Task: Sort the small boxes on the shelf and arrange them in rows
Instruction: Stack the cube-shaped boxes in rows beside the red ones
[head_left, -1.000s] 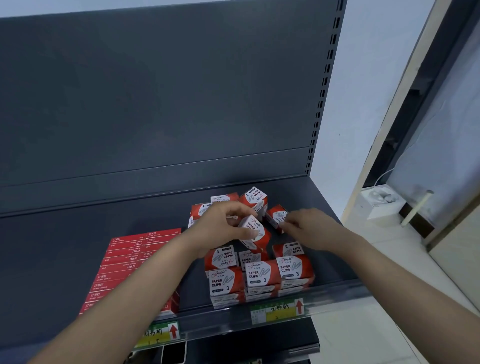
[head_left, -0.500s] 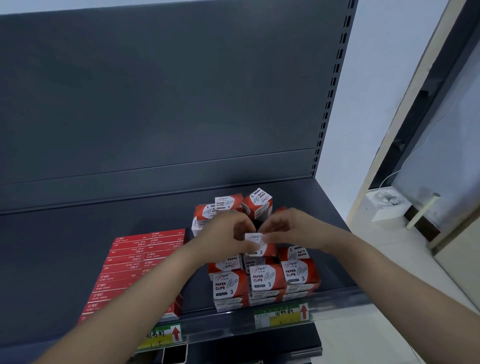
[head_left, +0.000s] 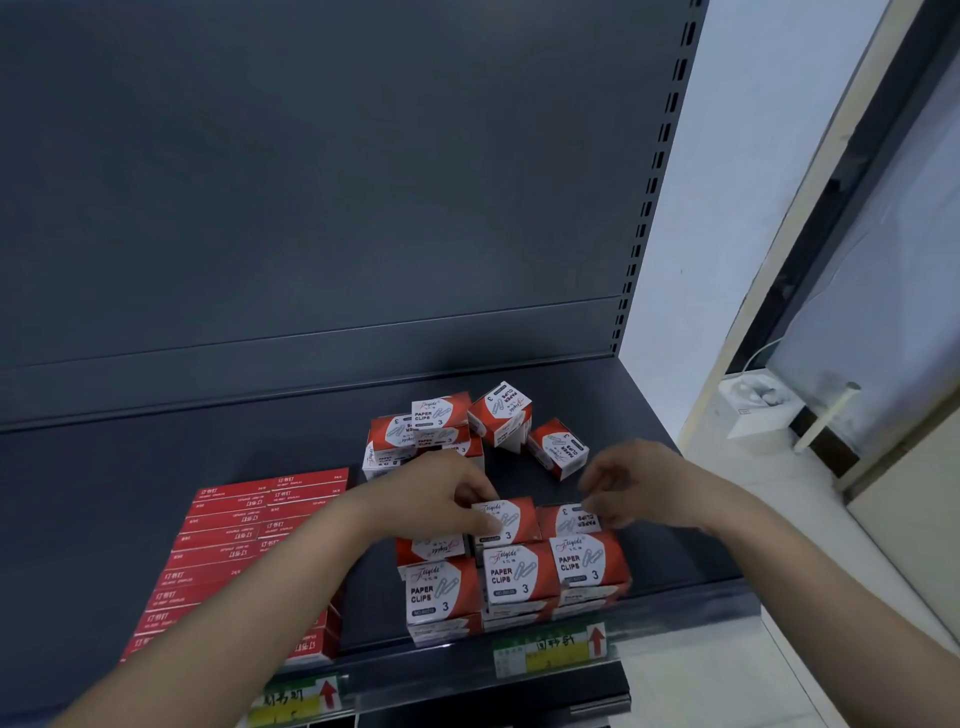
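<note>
Held box (head_left: 503, 522): red-and-white paper-clip carton, label up, lying level on top of the clip block, middle of the second row. Grasped at its left edge by the left hand (head_left: 436, 499), fingers (head_left: 480, 493) curled over the back-left corner.

Just right of the held box: neighbour box (head_left: 569, 519), same kind, label turned the other way round. Above that one, the right hand (head_left: 639, 483), fingers (head_left: 597, 506) loosely curled and released, nothing in them. Blurred, so cannot tell whether the tips touch the carton.

Just left of the held box, partly under the left wrist: one more carton of that row.

Directly in front of the held box: front row (head_left: 517, 571) of three cartons, labels all reading the same way, resting on a lower layer of like cartons.

Behind the held box, apart from it: loose boxes (head_left: 558, 448), two tipped on edge to the right, the rest piled unevenly to the left.

Well left of the held box: staple boxes (head_left: 249, 545), flat and red, packed tight in columns.

Under everything, the dark shelf (head_left: 675, 519). Along its front lip, below the held box, price labels (head_left: 550, 649) with red arrows.
</note>
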